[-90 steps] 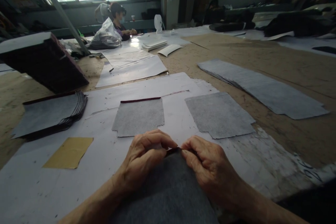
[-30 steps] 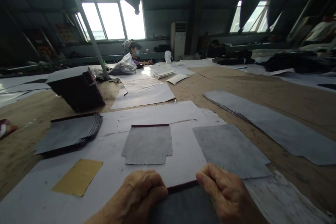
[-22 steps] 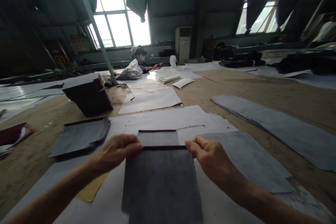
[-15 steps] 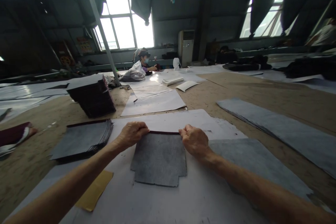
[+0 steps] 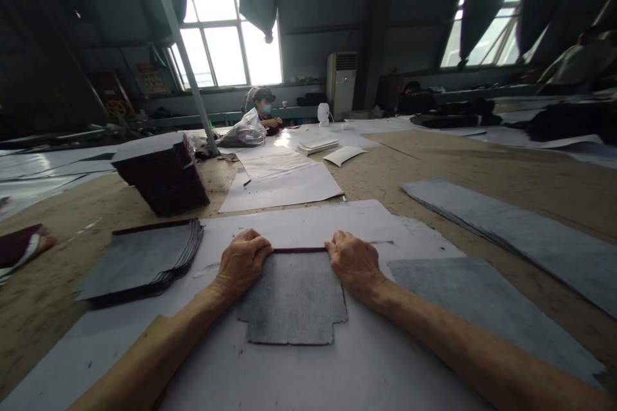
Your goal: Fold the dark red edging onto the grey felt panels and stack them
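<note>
A grey fabric piece (image 5: 294,298) with notched lower corners lies on the white sheet (image 5: 270,379) in front of me. Along its far edge runs a narrow dark maroon folded strip. My left hand (image 5: 245,257) is closed on the left end of that edge, fingers pinched. At the right end, my right hand (image 5: 354,263) pinches the same edge. Left of my left hand sits a fanned stack of similar grey pieces (image 5: 149,257) with a maroon edge. A larger grey fabric sheet (image 5: 477,302) lies beside my right forearm.
A tall dark stack (image 5: 161,173) stands at the left behind the fanned pieces. Long grey strips (image 5: 511,231) lie in a pile on the right. Across the table sits a person (image 5: 264,109) near a plastic bag (image 5: 243,131). A metal pole (image 5: 186,54) rises at the left.
Both hands have stayed pinched on the far edge and sit slightly lower in view. My left forearm now covers most of the yellow piece. The view has shifted a little.
</note>
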Tool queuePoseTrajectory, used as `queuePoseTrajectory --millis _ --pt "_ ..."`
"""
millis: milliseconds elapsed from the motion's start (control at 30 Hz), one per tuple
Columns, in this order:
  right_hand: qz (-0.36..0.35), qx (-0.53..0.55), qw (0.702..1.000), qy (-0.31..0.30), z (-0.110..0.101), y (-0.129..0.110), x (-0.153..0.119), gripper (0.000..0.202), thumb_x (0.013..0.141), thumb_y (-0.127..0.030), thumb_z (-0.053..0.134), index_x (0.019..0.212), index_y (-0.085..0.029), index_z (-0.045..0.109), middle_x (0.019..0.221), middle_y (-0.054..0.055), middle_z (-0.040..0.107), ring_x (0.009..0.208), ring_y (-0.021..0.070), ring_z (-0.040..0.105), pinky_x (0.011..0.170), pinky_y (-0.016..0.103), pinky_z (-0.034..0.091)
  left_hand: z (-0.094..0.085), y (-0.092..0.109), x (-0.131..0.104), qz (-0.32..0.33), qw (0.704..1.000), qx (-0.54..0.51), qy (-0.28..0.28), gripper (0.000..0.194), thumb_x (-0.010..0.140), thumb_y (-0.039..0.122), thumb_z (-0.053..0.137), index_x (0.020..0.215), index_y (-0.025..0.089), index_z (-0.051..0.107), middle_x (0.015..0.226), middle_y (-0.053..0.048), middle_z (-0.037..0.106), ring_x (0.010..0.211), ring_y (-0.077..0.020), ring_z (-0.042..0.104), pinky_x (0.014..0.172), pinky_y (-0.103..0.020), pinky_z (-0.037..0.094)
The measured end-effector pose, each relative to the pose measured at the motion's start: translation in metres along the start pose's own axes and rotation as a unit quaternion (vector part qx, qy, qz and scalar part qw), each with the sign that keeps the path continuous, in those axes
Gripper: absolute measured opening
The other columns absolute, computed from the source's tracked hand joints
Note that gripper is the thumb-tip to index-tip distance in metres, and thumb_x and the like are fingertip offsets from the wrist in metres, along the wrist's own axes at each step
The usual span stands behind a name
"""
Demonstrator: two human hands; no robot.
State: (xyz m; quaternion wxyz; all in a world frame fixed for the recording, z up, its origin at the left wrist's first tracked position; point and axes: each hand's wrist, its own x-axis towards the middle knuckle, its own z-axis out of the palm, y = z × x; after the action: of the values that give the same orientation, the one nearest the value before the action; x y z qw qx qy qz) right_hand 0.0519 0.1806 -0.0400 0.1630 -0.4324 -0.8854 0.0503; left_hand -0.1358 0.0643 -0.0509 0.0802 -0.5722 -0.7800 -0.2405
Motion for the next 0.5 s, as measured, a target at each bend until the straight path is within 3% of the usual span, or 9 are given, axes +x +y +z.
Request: queuePoseTrajectory --millis 333,500 --pt "-0.003 0.034 0.999 -0.018 0.003 -0.002 -0.004 0.024 0.089 -0.031 0.048 0.102 -0.013 0.054 0.096 0.005 0.058 0.081 0.0148 0.058 0.073 0.035 0.048 -0.006 0.005 -0.007 -0.021 0.996 0.067 -0.047 0.02 0.083 0.033 0.039 0.08 0.02 0.053 0.081 -0.003 0.056 0.073 -0.0197 0.055 0.064 -0.029 0.038" --pt "0.014 0.087 0.995 -0.05 -0.002 0.0 0.004 0.023 0.088 -0.033 0.05 0.098 -0.013 0.057 0.094 0.004 0.059 0.082 0.0149 0.058 0.074 0.035 0.049 -0.003 0.0 -0.011 -0.012 0.995 0.084 -0.057 0.023 0.084 0.034 0.035 0.076 0.021 0.052 0.081 -0.004 0.056 0.072 -0.0207 0.057 0.063 -0.03 0.038"
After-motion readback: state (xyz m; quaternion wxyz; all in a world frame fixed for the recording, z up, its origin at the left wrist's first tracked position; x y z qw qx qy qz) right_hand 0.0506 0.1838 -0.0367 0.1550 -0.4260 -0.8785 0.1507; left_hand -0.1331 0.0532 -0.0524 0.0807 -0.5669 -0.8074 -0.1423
